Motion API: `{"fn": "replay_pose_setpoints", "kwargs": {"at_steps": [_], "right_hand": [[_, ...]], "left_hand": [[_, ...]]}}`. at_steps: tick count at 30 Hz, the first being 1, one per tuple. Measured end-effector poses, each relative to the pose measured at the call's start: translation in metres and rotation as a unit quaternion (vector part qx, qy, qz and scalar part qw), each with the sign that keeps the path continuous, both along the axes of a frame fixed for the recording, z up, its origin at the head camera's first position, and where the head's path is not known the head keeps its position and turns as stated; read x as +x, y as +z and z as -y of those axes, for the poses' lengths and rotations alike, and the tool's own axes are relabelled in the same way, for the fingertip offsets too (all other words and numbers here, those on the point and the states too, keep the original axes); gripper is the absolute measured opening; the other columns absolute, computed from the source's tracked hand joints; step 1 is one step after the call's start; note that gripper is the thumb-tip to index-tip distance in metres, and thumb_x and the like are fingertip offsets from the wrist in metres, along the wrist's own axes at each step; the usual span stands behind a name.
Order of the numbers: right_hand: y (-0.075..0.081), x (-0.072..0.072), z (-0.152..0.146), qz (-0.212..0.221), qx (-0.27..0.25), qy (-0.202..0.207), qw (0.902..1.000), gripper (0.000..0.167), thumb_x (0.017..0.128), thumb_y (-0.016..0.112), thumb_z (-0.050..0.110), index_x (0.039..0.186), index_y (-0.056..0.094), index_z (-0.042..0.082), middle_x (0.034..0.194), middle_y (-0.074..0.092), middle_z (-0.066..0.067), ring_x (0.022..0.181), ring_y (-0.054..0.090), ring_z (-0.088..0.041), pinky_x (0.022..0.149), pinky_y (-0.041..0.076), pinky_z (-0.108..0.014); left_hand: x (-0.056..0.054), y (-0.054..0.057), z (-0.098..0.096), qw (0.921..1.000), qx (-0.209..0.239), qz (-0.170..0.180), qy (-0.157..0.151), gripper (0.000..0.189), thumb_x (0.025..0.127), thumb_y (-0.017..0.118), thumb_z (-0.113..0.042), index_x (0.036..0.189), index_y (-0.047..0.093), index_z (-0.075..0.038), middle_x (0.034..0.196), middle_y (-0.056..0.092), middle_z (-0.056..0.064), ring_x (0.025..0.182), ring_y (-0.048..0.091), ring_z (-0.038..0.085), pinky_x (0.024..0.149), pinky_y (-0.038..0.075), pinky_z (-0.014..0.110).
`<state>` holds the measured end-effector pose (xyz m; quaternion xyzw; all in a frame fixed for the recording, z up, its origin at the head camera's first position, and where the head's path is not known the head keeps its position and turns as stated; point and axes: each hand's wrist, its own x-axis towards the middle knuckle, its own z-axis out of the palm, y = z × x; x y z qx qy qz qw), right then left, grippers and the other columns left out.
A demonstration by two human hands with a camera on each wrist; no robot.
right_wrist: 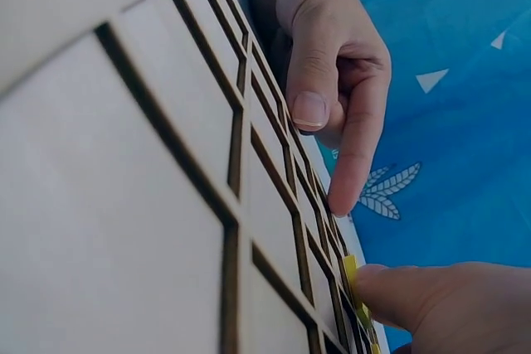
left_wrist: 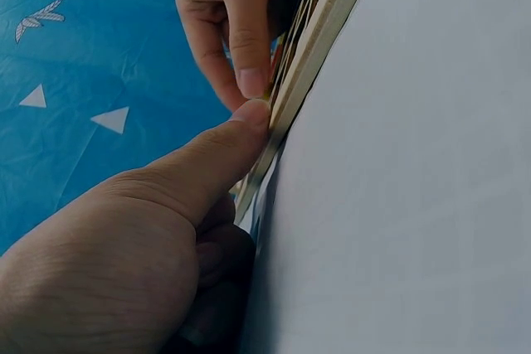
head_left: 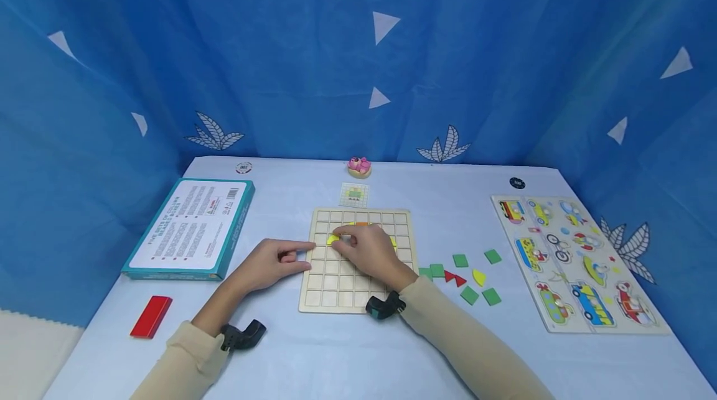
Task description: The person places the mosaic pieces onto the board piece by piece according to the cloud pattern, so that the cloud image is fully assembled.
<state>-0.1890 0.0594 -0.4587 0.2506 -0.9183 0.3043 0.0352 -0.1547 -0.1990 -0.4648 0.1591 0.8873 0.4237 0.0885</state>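
Note:
A square wooden grid board (head_left: pixel 330 298) lies in the middle of the table. Over its upper part is my right hand (head_left: pixel 370 251), thumb and forefinger pinching a small yellow tile (head_left: pixel 333 239) at a cell near the left side. The right wrist view shows the thumb against this yellow tile (right_wrist: pixel 351 274), low on the grid. More yellow and an orange tile (head_left: pixel 362 224) sit in the grid, partly hidden by that hand. My left hand (head_left: pixel 274 266) rests its extended thumb and forefinger against the board's left edge; its other fingers are curled under.
A small pattern card (head_left: pixel 354 195) and a pink figurine (head_left: pixel 359 167) are behind the board. Green squares (head_left: pixel 469 295), red triangles (head_left: pixel 460 280) and a yellow piece (head_left: pixel 478 277) lie to its right, before a picture puzzle (head_left: pixel 577 263). Leftward are a teal-edged box (head_left: pixel 190 226) and red case (head_left: pixel 151 317).

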Motion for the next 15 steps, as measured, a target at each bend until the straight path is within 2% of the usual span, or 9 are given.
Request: {"fn": "replay_pose_setpoints", "kwargs": {"at_steps": [6, 9, 15], "right_hand": [[0.0, 0.0, 0.002, -0.01, 0.012, -0.012, 0.9998, 0.022, 0.095, 0.074, 0.036, 0.113, 0.079, 0.024, 0.057, 0.048, 0.01, 0.05, 0.041, -0.006, 0.045, 0.027, -0.025], [0.002, -0.001, 0.0, -0.011, 0.007, -0.014, 0.9998, 0.021, 0.095, 0.074, 0.035, 0.112, 0.078, 0.023, 0.057, 0.047, 0.01, 0.049, 0.04, -0.006, 0.046, 0.027, -0.025], [0.017, 0.003, -0.011, 0.003, -0.013, -0.025, 0.9996, 0.024, 0.096, 0.073, 0.033, 0.117, 0.077, 0.021, 0.053, 0.041, 0.01, 0.046, 0.035, -0.006, 0.046, 0.027, -0.025]], "left_hand": [[0.0, 0.001, 0.0, 1.0, 0.004, -0.002, -0.003, 0.042, 0.09, 0.08, -0.036, 0.13, 0.072, -0.024, 0.062, 0.044, -0.007, 0.056, 0.041, 0.01, 0.062, 0.041, 0.026], [-0.001, 0.002, -0.001, 1.0, 0.006, -0.007, -0.003, 0.042, 0.09, 0.08, -0.035, 0.13, 0.072, -0.023, 0.062, 0.044, -0.007, 0.056, 0.042, 0.01, 0.063, 0.041, 0.026], [0.0, 0.0, -0.001, 1.0, 0.001, 0.002, 0.001, 0.042, 0.09, 0.08, -0.036, 0.129, 0.073, -0.023, 0.062, 0.046, -0.007, 0.057, 0.044, 0.01, 0.06, 0.041, 0.026]]}}
